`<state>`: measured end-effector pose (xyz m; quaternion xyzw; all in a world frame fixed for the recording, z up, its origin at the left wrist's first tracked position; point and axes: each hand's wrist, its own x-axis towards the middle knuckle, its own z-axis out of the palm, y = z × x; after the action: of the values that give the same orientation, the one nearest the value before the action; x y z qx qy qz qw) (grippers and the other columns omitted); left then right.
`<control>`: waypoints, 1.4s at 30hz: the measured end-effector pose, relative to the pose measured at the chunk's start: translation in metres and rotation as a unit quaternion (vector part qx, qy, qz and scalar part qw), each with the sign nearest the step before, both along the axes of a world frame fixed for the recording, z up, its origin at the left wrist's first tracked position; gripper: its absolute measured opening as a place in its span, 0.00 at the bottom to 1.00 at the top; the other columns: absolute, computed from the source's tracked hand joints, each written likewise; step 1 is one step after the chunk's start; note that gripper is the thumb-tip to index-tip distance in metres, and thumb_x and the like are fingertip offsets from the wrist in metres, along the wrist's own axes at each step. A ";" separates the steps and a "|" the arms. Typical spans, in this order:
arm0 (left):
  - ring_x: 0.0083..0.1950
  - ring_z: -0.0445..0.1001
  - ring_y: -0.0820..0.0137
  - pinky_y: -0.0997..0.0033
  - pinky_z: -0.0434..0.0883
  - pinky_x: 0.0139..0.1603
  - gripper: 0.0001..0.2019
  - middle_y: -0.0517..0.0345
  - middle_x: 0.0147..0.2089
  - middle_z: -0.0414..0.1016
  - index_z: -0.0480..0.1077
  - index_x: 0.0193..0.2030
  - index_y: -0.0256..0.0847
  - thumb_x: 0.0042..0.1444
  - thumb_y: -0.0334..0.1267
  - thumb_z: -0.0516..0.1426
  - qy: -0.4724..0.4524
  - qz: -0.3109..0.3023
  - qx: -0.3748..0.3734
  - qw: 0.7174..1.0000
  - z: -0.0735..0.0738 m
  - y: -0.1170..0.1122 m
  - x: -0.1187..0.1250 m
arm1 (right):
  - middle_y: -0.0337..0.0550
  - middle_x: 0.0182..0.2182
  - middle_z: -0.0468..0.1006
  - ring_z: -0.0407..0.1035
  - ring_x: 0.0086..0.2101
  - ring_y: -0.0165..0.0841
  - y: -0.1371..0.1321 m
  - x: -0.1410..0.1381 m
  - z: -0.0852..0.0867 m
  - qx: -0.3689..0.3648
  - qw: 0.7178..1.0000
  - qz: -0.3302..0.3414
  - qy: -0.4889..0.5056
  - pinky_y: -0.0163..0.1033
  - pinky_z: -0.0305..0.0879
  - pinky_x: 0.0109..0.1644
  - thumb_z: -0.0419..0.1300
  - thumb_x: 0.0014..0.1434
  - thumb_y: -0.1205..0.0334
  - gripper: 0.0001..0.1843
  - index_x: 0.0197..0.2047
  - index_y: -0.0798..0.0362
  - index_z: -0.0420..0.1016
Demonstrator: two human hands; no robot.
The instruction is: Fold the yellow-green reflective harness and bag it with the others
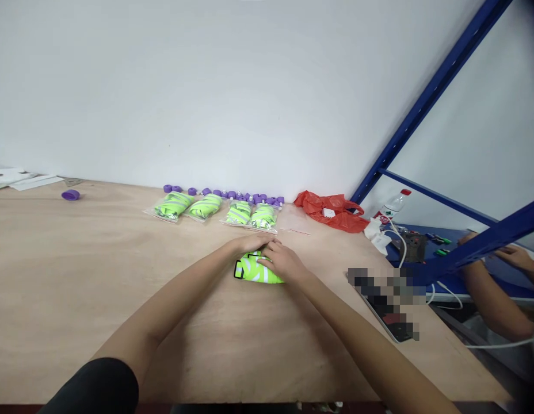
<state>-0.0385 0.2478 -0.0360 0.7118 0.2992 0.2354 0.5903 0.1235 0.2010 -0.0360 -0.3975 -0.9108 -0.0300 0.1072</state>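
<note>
Both hands cover the green band's [255,270] top edge (the flat device [385,305] beside it is blurred).

Readable text: none anywhere in view.
Green folded band [256,270]: white marks on the fabric, under the hands at the middle of the worktop [77,276]; they form no legible letters.
Bagged green bands [215,208]: white stripes only, in a row behind the green folded band; no words can be made out.
Bottle [391,207]: a red label, far right of the green folded band; its print is too small to read.
Flat device [385,299]: right of the green folded band; its face is blurred out.
</note>
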 end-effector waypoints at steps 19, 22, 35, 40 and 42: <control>0.60 0.73 0.63 0.61 0.67 0.62 0.23 0.47 0.58 0.76 0.74 0.50 0.37 0.44 0.24 0.57 0.028 -0.025 0.072 0.997 -0.034 0.022 0.002 | 0.56 0.45 0.77 0.72 0.45 0.45 -0.047 0.019 -0.011 0.068 0.996 0.050 0.006 0.49 0.69 0.48 0.62 0.61 0.46 0.26 0.53 0.57 0.72; 0.59 0.73 0.64 0.63 0.67 0.61 0.19 0.49 0.56 0.77 0.75 0.48 0.37 0.48 0.26 0.57 0.029 -0.022 0.048 0.998 -0.029 0.023 0.001 | 0.54 0.46 0.78 0.72 0.47 0.43 -0.048 0.022 -0.003 0.017 0.998 0.044 0.034 0.48 0.69 0.51 0.60 0.63 0.51 0.21 0.55 0.54 0.71; 0.45 0.79 0.61 0.63 0.74 0.47 0.25 0.45 0.50 0.80 0.72 0.50 0.36 0.58 0.55 0.53 -0.054 0.027 -0.190 0.980 -0.012 0.022 -0.011 | 0.49 0.52 0.79 0.74 0.50 0.43 0.008 0.013 0.040 -0.206 0.971 -0.007 0.125 0.46 0.68 0.53 0.53 0.66 0.56 0.17 0.50 0.52 0.79; 0.45 0.79 0.57 0.55 0.73 0.51 0.28 0.45 0.48 0.80 0.72 0.49 0.35 0.55 0.60 0.54 -0.112 0.121 -0.143 0.976 -0.014 0.023 -0.017 | 0.49 0.56 0.76 0.72 0.52 0.41 0.028 0.010 0.028 -0.153 0.981 -0.015 0.121 0.44 0.66 0.54 0.47 0.69 0.58 0.20 0.59 0.51 0.72; 0.46 0.79 0.56 0.53 0.72 0.52 0.29 0.45 0.47 0.80 0.72 0.48 0.35 0.55 0.62 0.53 -0.119 0.151 -0.105 0.976 -0.015 0.022 -0.017 | 0.51 0.55 0.76 0.72 0.52 0.41 0.033 0.007 0.020 -0.127 0.984 -0.028 0.120 0.43 0.65 0.55 0.47 0.70 0.59 0.19 0.58 0.53 0.71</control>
<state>-0.0558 0.2698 -0.0506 0.5595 0.3539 0.3720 0.6506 0.1300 0.2338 -0.0159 -0.4338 -0.8764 0.1304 0.1636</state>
